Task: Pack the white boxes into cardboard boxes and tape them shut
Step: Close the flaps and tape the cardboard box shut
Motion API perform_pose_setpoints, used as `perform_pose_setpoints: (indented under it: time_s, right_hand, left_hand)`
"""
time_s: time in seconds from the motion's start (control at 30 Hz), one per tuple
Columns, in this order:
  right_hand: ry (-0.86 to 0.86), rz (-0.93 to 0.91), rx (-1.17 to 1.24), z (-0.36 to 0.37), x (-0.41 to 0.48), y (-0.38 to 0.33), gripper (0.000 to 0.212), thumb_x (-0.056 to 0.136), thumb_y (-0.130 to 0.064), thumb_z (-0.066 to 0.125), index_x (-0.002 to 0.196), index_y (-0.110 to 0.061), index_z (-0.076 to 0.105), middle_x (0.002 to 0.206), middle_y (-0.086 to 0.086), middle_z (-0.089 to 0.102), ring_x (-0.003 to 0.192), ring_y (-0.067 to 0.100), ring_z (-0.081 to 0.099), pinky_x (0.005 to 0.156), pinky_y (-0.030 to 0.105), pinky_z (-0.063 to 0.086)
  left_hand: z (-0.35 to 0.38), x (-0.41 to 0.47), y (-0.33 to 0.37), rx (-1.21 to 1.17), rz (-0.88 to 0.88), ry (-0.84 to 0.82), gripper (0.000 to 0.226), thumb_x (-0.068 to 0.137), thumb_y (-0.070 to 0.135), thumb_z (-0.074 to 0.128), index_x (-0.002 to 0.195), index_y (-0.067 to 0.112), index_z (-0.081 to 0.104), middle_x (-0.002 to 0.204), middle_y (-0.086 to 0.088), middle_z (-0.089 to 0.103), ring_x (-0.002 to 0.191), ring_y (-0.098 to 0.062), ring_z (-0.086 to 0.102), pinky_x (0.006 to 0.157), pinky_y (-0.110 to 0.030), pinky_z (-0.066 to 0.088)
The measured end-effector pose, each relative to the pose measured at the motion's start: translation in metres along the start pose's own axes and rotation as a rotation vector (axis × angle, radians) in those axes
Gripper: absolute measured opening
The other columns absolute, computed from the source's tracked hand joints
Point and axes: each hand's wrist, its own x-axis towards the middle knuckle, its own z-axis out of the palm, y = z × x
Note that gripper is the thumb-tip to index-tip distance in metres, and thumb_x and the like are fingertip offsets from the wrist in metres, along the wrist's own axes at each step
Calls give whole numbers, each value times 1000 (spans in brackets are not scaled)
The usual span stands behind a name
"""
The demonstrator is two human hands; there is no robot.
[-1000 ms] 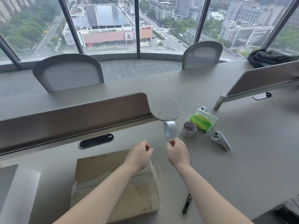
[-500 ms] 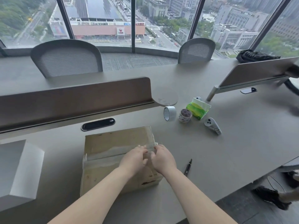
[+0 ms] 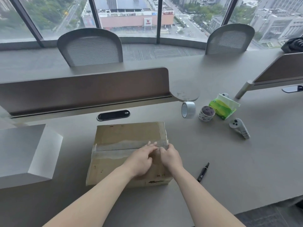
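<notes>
Pressing on the tape [image 3: 124,147] that is running across the closed carton [image 3: 131,133], the left hand [image 3: 141,160] is lying with fingers straight and flat on the strip, near the carton's right end. The right hand [image 3: 171,157] is working just beside it, fingertips on the strip at the carton's right edge; whether they are pinching it cannot be told. The carton is sitting mid-table [image 3: 246,169], with a white box [image 3: 24,153] well apart to its left. A tape roll [image 3: 188,109], a second roll [image 3: 207,113], a tissue pack [image 3: 224,107] and a controller [image 3: 239,128] are lying beyond to the right, and a pen [image 3: 203,172] is lying near the carton's right side.
</notes>
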Motion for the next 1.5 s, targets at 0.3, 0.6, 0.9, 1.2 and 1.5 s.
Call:
perform_pose_setpoints:
  time_s: [0.3,0.6,0.9,1.2,1.5]
  right_hand:
    - [-22,-6,4,-8,-1,-11,51,100,-46,42,130,-6,51,129,13,61,120,31,56,89,34,43]
    - [-22,12,54,2,-11,-13,86,87,-59,61,147,-8,27,143,13,48,125,34,52,95,42,45]
    - [189,-70,-104,29,-11,-1,90,82,-59,67,145,-7,30,139,15,48,119,38,55,91,44,46]
    - [211,-37,-42,23,-15,-3,69,73,-63,75,113,-13,51,115,9,65,106,31,61,79,37,47]
    - [80,-6,-135,17,-12,2,73,80,-74,58,124,-19,37,114,8,62,106,34,60,78,40,48]
  left_hand:
    - [-4,3,10,-141,-132,17,56,89,-5,40,139,17,55,153,11,42,146,-5,26,116,-14,15]
    - [-36,-44,-10,-101,-393,484,34,97,21,53,129,13,58,135,-2,53,126,-18,46,107,-31,37]
    - [-58,-74,-82,-212,-773,398,91,94,58,51,156,5,11,161,-13,24,145,-31,30,114,-42,31]
    - [-57,-75,-109,-260,-707,373,95,92,63,52,156,5,13,159,-13,30,142,-32,37,108,-41,38]
    - [-52,-84,-126,-419,-587,337,93,94,59,51,158,10,3,164,-9,18,150,-27,20,118,-38,21]
